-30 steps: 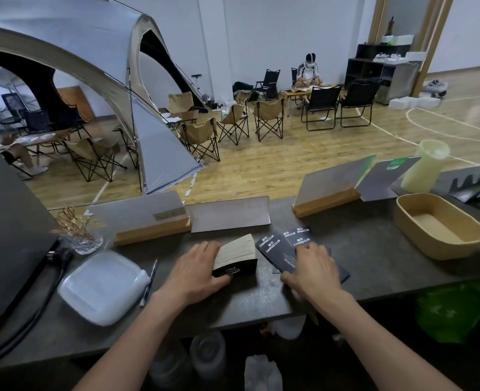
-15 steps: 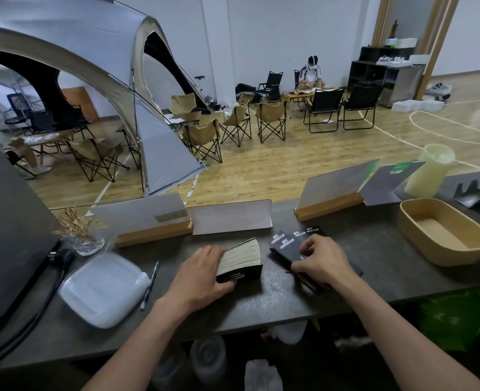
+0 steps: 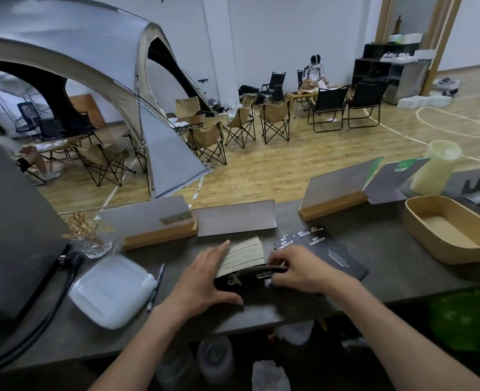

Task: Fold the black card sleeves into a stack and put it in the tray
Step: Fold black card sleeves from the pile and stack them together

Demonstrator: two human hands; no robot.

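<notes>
White "CAMPING CLUB" print repeated on flat black card sleeves point(image 3: 322, 245); smaller lines illegible.

Both forearms are bare from the bottom edge of the view up to the wrists; no sleeve, cuff or glove shows on either one. The left hand point(image 3: 205, 280) wears no ring, watch or band that I can make out, and the right hand point(image 3: 300, 270) is the same, its wrist plain. The fingers point(image 3: 219, 249) are uncovered, with short nails. The right hand is slightly blurred, so finer marks there can't be told.
</notes>
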